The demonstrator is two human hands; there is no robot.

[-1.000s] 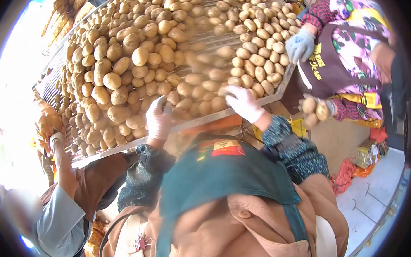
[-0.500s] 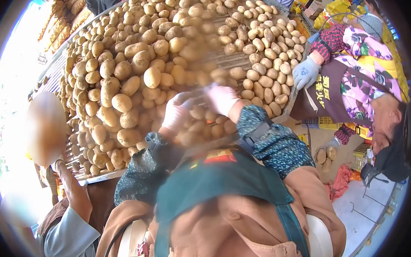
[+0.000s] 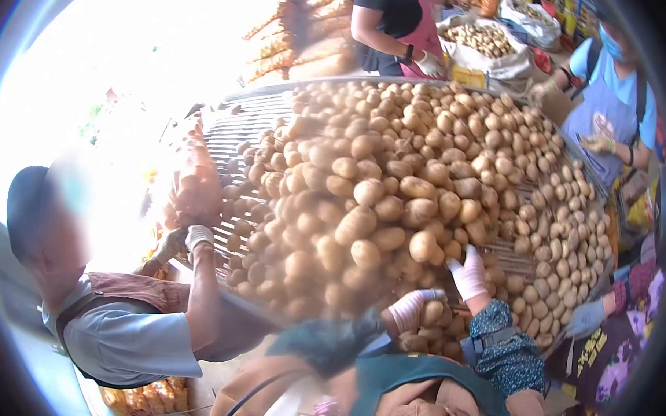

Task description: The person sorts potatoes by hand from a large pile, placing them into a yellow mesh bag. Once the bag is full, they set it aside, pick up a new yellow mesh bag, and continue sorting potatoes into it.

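A pale potato (image 3: 422,245) was noted in the heap (image 3: 388,209) on the slatted table (image 3: 240,135), ahead and to the left of the right hand (image 3: 468,275), which lay nearer than the left hand (image 3: 410,311); long axis unclear. The right digits were spread, with nothing seen held. A second potato (image 3: 433,313) was seen beside the left fingertips; whether it was gripped could not be told.
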